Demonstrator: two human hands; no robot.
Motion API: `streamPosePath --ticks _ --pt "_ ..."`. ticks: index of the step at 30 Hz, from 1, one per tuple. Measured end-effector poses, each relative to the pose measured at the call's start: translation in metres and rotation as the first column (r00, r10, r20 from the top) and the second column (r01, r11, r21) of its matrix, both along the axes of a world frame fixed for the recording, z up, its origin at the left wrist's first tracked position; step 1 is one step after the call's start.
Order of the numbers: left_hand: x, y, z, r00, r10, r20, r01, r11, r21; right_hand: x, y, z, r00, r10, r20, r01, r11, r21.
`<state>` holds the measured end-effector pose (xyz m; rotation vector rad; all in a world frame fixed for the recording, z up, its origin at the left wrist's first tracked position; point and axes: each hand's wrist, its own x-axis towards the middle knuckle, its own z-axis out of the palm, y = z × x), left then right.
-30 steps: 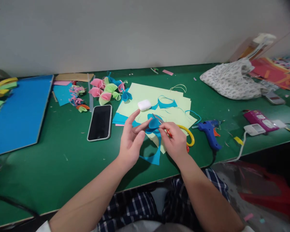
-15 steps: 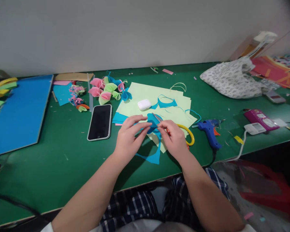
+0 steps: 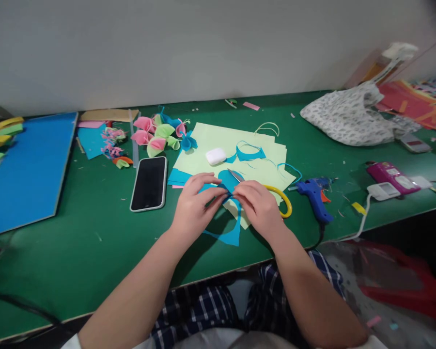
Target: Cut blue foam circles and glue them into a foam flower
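Observation:
Between both hands is a small piece of blue paper [image 3: 225, 179]. My left hand [image 3: 196, 201] pinches its left edge with thumb and fingertips. From the other side, my right hand [image 3: 259, 206] pinches it too, the two sets of fingertips almost meeting. Yellow-handled scissors [image 3: 285, 203] lie beneath and beside the right hand, their blade tip pointing up and left. A blue paper offcut [image 3: 228, 237] with a curved cut edge lies below the hands. Light green paper sheets [image 3: 199, 140] are stacked under the work, and a white rounded case [image 3: 215, 156] rests on them.
A phone [image 3: 148, 184] lies left of the hands, with pink, green and blue paper flowers [image 3: 163, 131] behind it. To the right are a blue glue gun [image 3: 316, 198], a magenta device [image 3: 392, 178] and a patterned cloth [image 3: 349, 116]. A blue board [image 3: 29, 169] lies far left.
Both hands have drawn closer at the fingertips, and the blue paper between them looks more folded or pinched together. The view has shifted very slightly.

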<state>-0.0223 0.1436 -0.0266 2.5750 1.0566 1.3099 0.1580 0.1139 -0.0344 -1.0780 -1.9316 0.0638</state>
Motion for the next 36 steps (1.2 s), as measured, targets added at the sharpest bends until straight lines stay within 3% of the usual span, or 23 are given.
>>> streamPosePath --ticks 8,17,22,25,29,34,36 --pt "0.001 -0.002 -0.001 0.999 0.024 0.037 -0.023 0.999 -0.028 -0.001 0.001 -0.003 0.994 -0.052 -0.100 0.049 0.998 -0.029" --pt "0.003 -0.004 -0.001 0.997 0.024 0.071 -0.017 0.995 -0.103 -0.002 0.000 -0.005 0.995 -0.040 -0.092 0.041 0.999 0.008" --pt "0.004 -0.009 0.003 0.969 0.118 0.217 -0.062 0.966 -0.250 -0.002 -0.002 -0.001 0.972 -0.116 -0.204 0.111 0.993 -0.036" --pt "0.003 -0.014 0.002 0.935 0.083 0.345 0.029 0.951 -0.309 -0.002 -0.002 0.001 0.948 -0.161 -0.275 0.157 0.987 -0.036" --pt "0.005 -0.020 -0.001 0.917 -0.035 0.396 0.190 0.914 -0.359 -0.004 -0.002 0.002 0.936 -0.165 -0.311 0.161 0.986 -0.037" --pt "0.007 -0.025 -0.001 0.928 -0.142 0.344 0.256 0.915 -0.312 -0.007 -0.003 0.001 0.931 -0.149 -0.334 0.128 0.988 -0.083" --pt "0.007 -0.024 0.000 0.921 -0.119 0.372 0.248 0.915 -0.320 -0.007 -0.004 0.002 0.930 -0.148 -0.336 0.112 0.986 -0.124"
